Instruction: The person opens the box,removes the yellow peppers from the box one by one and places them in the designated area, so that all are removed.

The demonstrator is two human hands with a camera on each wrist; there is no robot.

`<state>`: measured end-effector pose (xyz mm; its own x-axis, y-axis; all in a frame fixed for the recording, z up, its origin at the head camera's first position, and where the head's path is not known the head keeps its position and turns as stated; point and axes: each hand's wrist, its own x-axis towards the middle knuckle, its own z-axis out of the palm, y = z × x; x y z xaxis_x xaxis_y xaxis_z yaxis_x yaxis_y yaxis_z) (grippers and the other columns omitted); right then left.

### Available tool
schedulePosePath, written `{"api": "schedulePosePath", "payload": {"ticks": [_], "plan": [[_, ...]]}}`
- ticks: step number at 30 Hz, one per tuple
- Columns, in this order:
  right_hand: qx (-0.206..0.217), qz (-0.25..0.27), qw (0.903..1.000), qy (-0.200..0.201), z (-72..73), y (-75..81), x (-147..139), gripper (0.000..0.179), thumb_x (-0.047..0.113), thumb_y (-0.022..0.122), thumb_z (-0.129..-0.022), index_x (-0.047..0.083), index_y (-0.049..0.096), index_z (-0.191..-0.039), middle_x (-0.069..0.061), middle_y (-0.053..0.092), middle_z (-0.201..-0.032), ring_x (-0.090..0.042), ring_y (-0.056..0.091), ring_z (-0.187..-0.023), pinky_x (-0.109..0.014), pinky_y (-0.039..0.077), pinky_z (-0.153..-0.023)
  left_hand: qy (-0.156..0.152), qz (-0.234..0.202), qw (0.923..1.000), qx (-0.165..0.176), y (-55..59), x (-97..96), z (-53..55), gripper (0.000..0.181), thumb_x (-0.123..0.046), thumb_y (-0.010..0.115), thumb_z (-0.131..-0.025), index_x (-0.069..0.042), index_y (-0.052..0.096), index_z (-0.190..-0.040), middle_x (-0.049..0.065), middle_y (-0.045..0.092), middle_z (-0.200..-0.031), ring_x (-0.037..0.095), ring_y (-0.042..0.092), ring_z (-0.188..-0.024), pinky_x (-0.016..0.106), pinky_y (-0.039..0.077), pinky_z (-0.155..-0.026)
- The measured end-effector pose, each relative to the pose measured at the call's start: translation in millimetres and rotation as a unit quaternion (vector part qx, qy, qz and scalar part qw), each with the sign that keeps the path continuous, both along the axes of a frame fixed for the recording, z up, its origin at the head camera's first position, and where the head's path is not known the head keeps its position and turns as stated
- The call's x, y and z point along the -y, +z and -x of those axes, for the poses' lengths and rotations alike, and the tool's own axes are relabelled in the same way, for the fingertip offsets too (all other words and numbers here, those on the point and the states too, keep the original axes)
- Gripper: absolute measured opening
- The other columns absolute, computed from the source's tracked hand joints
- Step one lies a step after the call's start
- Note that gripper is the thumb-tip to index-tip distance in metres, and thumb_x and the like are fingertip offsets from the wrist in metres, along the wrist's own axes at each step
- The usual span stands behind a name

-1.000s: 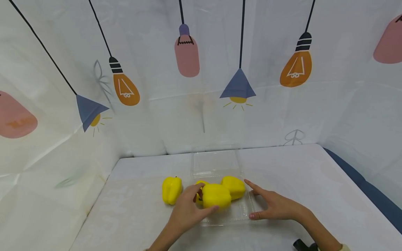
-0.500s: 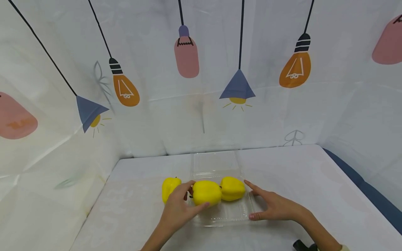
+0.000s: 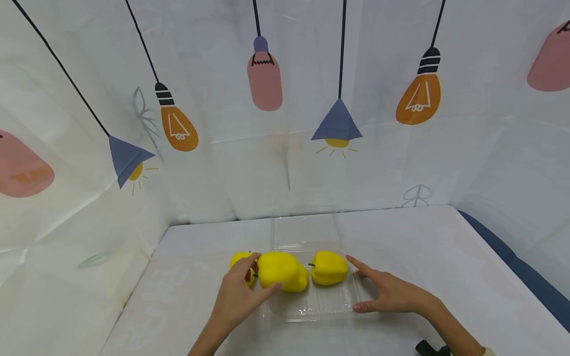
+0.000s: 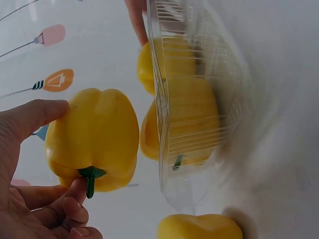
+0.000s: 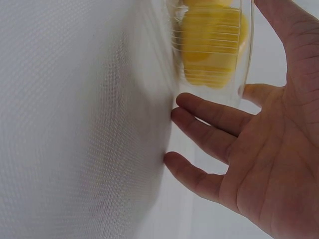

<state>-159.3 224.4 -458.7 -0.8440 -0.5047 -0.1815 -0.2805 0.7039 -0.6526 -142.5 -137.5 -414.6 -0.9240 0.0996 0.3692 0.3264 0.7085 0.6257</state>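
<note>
My left hand (image 3: 233, 295) grips a yellow bell pepper (image 3: 272, 269) with a green stem, raised over the left edge of a clear plastic container (image 3: 329, 302). In the left wrist view, thumb and fingers pinch this pepper (image 4: 94, 132) from its sides, apart from the container wall. Two more yellow bell peppers lie inside: one at the right (image 3: 330, 268), the other partly hidden behind the held pepper. Spread and fairly straight, the fingers of my right hand (image 3: 392, 291) rest at the container's right side. It holds no pepper.
Another yellow bell pepper (image 3: 238, 257) lies on the white table (image 3: 187, 291) left of the container, partly covered by the left hand. The container's clear lid (image 3: 305, 230) lies folded back. A lamp-patterned curtain (image 3: 285, 163) hangs behind. A black object (image 3: 427, 347) shows beside the right forearm.
My left hand has moved left with the held pepper, from above the container's middle to its left edge, uncovering the right pepper's stem. My right hand has stayed in place.
</note>
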Motion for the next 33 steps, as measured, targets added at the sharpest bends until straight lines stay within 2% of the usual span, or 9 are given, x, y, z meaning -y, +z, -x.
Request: {"api": "schedulePosePath", "payload": {"ticks": [10,23,33], "plan": [[-0.002,-0.003,1.0000,0.000,1.0,-1.2,0,0.102,0.054,0.071,-0.075,0.030,0.008,-0.152,-0.012,0.050,-0.133,-0.039,0.043,-0.125,-0.066,0.034,-0.093,0.007,0.004,0.9992,-0.039,-1.9,17.2,2.7,0.070,-0.047,0.085,-0.062,-0.011,0.060,-0.117,-0.013,0.051,-0.089,0.010,0.046,-0.073,0.022,0.041,-0.063],[-0.003,-0.007,1.0000,-0.002,1.0,-1.1,-1,0.102,0.055,0.071,-0.075,0.032,0.008,-0.152,-0.010,0.050,-0.133,-0.038,0.043,-0.125,-0.066,0.034,-0.093,0.042,0.020,0.9977,-0.049,1.9,46.0,7.1,0.066,-0.042,0.085,-0.064,-0.012,0.058,-0.116,-0.008,0.052,-0.089,0.014,0.045,-0.072,0.023,0.038,-0.060],[0.004,-0.009,0.9999,-0.006,1.5,-2.3,0,0.101,0.055,0.071,-0.075,0.034,0.007,-0.151,-0.011,0.049,-0.134,-0.039,0.043,-0.125,-0.067,0.034,-0.092,0.062,0.029,0.9971,-0.036,0.7,59.9,8.1,0.067,-0.043,0.084,-0.066,-0.010,0.058,-0.118,-0.004,0.052,-0.089,0.014,0.044,-0.072,0.023,0.037,-0.060]]}}
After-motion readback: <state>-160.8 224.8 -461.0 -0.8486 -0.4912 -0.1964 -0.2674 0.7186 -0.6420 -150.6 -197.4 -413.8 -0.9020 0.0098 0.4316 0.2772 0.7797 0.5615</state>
